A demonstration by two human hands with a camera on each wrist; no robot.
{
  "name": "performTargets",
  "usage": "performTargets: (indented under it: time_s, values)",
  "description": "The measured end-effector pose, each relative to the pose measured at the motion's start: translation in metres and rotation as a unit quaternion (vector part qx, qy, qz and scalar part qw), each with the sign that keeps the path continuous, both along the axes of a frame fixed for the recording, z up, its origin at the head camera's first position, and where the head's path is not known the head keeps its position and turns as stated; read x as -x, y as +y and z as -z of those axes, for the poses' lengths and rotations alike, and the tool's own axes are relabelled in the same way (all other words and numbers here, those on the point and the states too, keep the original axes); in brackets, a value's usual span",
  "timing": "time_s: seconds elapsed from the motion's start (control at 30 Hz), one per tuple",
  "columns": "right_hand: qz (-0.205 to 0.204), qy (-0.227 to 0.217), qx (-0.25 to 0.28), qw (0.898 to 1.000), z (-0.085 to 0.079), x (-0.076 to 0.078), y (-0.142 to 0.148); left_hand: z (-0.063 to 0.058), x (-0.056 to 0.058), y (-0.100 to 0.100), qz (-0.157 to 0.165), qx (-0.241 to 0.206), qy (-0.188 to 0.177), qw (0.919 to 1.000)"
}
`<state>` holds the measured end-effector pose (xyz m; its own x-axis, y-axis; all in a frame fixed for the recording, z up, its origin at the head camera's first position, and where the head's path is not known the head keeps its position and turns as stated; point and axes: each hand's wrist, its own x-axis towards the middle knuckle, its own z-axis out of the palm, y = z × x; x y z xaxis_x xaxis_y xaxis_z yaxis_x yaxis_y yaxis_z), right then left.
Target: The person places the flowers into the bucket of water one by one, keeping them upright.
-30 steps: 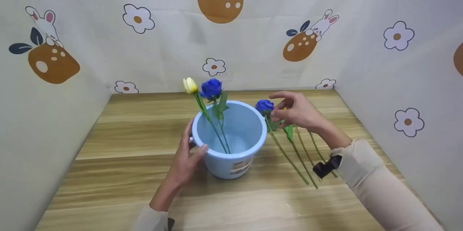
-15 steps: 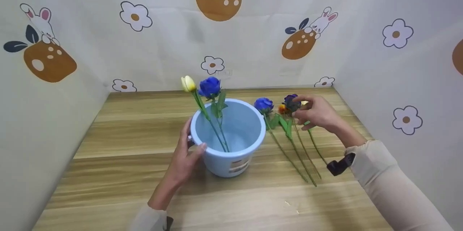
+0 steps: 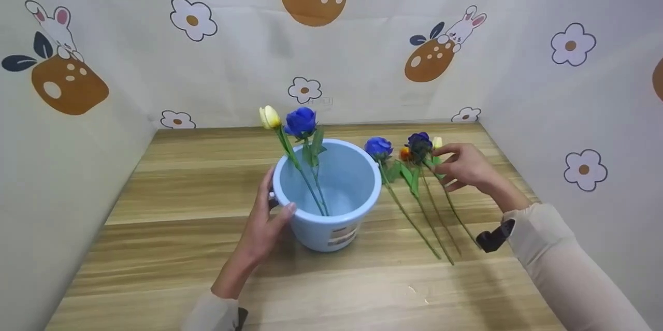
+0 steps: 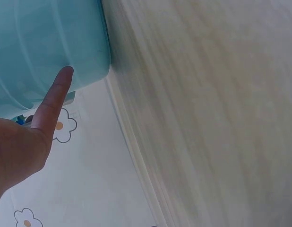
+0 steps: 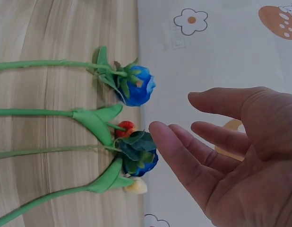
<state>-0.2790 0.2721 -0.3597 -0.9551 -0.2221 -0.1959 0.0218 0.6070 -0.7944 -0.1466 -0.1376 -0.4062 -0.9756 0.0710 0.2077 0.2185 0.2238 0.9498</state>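
In the head view, a light blue bucket [image 3: 295,217] stands on the table with a pale yellow tulip [image 3: 269,117] and a blue rose [image 3: 300,122] leaning inside it. My left hand [image 3: 263,232] rests against the bucket's left side, its thumb at the rim; one straight finger touches the wall in the left wrist view. To the right lie another blue rose [image 3: 378,148], a red-orange tulip [image 3: 405,154], a darker blue rose [image 3: 418,142] and a cream tulip [image 5: 136,186]. My right hand [image 3: 463,167] hovers beside the darker rose, thumb and fingers apart, holding nothing.
The wooden table [image 3: 176,206] meets patterned cloth walls [image 3: 233,61] at the back and both sides. The flowers' green stems [image 3: 414,222] run side by side toward the front right. A black wrist camera [image 3: 495,236] sits on the right sleeve.
My right hand has moved rightward from beside the nearer blue rose to the far side of the darker one, uncovering the tulips. The left hand stays at the bucket.
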Motion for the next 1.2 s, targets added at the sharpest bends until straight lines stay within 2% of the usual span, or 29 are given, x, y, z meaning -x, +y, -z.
performTargets:
  time_s: [0.3,0.5,0.77,0.93,1.2]
  values:
    - [0.001,-0.01,-0.004,1.0,0.005,-0.001,0.009,-0.001,0.001,-0.001,0.005,-0.007,-0.002,1.0]
    - [0.004,-0.011,-0.026,1.0,0.013,0.0,0.012,0.001,0.001,-0.001,0.002,-0.006,0.001,1.0]
    - [0.0,-0.015,-0.05,0.999,0.023,0.0,0.012,0.032,0.018,-0.006,-0.009,-0.007,0.016,0.9998]
    - [0.01,-0.013,-0.059,0.998,0.028,0.0,0.015,0.035,0.018,-0.006,-0.012,-0.009,0.025,0.9996]
    - [0.021,-0.019,-0.084,0.996,0.04,-0.001,0.023,0.034,0.019,-0.005,-0.01,-0.006,0.01,0.9999]
